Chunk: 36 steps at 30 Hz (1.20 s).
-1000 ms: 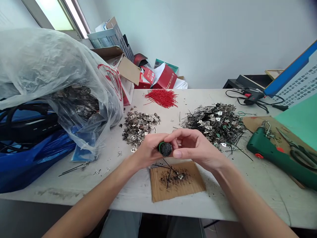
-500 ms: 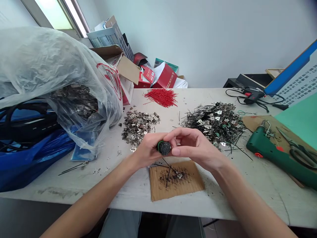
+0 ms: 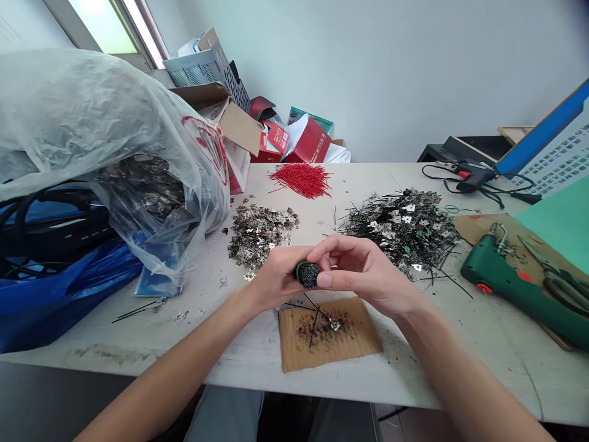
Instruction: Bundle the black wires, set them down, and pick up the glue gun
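A tight bundle of thin black wires (image 3: 310, 277) points its cut ends toward me, with a green band around its edge. My left hand (image 3: 276, 279) is wrapped around this bundle, hiding most of its length. The thumb and forefinger of my right hand (image 3: 372, 270) close on the bundle's right edge; whether they pinch a single wire or the band I cannot tell. Below both hands, a small metal plate with black wires (image 3: 335, 325) lies on a soot-marked piece of cardboard (image 3: 331, 361).
Behind my left hand is a pile of small metal plates (image 3: 262, 236), and further back a heap of red wires (image 3: 301, 179). Metal plates with black wires (image 3: 400, 227) are heaped at right, near a green torch (image 3: 515, 288) and scissors (image 3: 552, 276). A plastic bag (image 3: 92, 116) bulges at left.
My hands keep the same hold on the bundle, with only a slight shift of the fingers. The whole view has moved a little.
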Available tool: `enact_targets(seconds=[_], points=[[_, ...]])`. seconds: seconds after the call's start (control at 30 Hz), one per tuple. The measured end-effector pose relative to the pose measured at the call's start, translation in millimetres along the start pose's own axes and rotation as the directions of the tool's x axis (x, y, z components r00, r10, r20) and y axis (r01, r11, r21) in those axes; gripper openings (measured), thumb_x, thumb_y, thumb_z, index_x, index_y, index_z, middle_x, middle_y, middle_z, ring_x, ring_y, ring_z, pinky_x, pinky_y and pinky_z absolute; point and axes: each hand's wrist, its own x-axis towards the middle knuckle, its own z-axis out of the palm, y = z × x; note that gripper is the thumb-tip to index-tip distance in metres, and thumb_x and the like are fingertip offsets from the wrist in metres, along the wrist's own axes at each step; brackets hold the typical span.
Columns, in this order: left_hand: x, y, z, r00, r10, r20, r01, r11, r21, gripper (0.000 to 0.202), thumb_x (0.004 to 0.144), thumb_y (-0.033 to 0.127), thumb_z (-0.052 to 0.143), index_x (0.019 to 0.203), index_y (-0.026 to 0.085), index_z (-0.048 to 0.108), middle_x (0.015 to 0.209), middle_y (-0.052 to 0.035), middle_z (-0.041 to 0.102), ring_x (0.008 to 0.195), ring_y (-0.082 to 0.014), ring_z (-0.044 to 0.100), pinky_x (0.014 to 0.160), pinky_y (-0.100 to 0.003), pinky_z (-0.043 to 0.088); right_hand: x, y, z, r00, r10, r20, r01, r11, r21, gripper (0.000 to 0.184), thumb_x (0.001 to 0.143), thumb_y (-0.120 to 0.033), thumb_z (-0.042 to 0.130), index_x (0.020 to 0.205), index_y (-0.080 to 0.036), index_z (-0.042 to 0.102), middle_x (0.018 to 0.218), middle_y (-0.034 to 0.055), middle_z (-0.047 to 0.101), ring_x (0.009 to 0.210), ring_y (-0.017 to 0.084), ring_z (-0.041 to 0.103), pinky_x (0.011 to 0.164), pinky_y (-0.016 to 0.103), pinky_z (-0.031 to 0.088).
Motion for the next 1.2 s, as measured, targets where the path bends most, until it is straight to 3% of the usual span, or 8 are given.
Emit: enact_targets(seconds=[0.23, 0.77, 1.07, 1.2], points=[[-0.9, -1.9, -0.9, 1.000, 0.021, 0.009, -0.021, 1.000, 0.012, 0.017, 0.096, 0.021, 0.068, 0.081, 0.017, 0.060, 0.076, 0.0032, 0.063, 0.068, -0.0072, 0.056, 0.067, -0.019, 0.044, -1.6, -0.3, 0.1, 1.000, 0.011, -0.003, -0.011, 1.000, -0.012, 0.019, 0.087, -0.020, 0.083, 0.104, -0.024, 0.077, 0.078, -0.0032, 0.051, 0.071, 0.008, 0.045, 0.064, 0.024, 0.035], [-0.4, -0.9, 0.0, 0.997, 0.079, -0.001, -0.078, 0.994, 0.076, 0.019, 0.100, 0.028, 0.064, 0.085, 0.017, 0.058, 0.077, 0.0020, 0.064, 0.067, -0.0071, 0.057, 0.063, -0.018, 0.044, -1.6, -1.4, 4.4, 1.000, -0.019, -0.022, 0.019, 1.000, 0.001, 0.017, 0.087, -0.011, 0.079, 0.100, -0.022, 0.077, 0.077, -0.0031, 0.053, 0.071, 0.008, 0.047, 0.065, 0.022, 0.039], [-3.4, -2.1, -1.6, 0.999, 0.041, 0.024, -0.044, 0.993, 0.113, 0.017, 0.098, 0.023, 0.063, 0.083, 0.017, 0.058, 0.079, 0.0017, 0.066, 0.068, -0.0071, 0.059, 0.062, -0.018, 0.045, 1.2, -2.4, 3.5, 1.000, -0.023, -0.011, 0.023, 1.000, -0.005, 0.018, 0.087, -0.010, 0.079, 0.100, -0.023, 0.077, 0.077, -0.0036, 0.054, 0.071, 0.007, 0.047, 0.065, 0.020, 0.040], [-4.5, -2.9, -2.1, 0.998, 0.051, 0.022, -0.053, 0.990, 0.134, 0.022, 0.100, 0.028, 0.062, 0.083, 0.017, 0.056, 0.078, 0.0022, 0.064, 0.068, -0.0072, 0.057, 0.063, -0.019, 0.044, 0.2, -1.9, 3.8, 1.000, -0.021, -0.017, 0.021, 1.000, -0.022, 0.017, 0.087, -0.012, 0.079, 0.100, -0.023, 0.077, 0.078, -0.0034, 0.054, 0.072, 0.007, 0.048, 0.066, 0.021, 0.040]])
